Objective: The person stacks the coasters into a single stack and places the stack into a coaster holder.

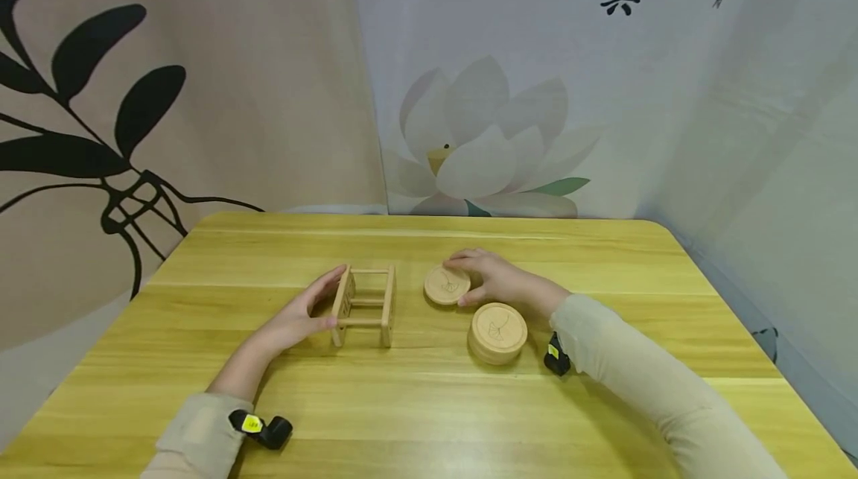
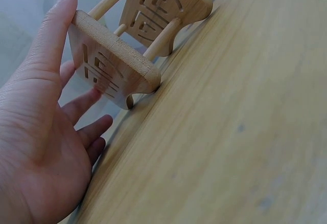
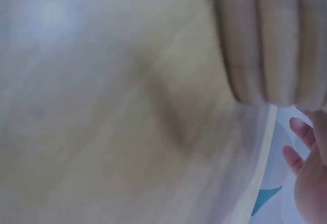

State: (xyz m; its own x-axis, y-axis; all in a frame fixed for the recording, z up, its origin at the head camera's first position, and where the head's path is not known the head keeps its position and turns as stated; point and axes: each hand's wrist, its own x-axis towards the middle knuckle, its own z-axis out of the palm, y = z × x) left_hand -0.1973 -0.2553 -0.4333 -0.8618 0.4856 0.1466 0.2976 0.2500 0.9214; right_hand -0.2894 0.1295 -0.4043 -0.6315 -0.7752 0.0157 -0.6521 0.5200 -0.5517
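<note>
My left hand holds the left side of a small wooden coaster rack. Its thumb lies at the near end and its fingers at the far end. In the left wrist view, the rack's side panel has cut-out slots, and round rods join it to the other panel. To the right, my right hand pinches a round wooden coaster with a leaf drawing, between thumb and fingers. Whether it touches the table I cannot tell. A stack of similar coasters stands just nearer than that hand; its edges blur in the right wrist view.
The wooden table extends around both hands, with its far edge against a printed curtain. Black wrist cameras sit on the left sleeve and the right sleeve.
</note>
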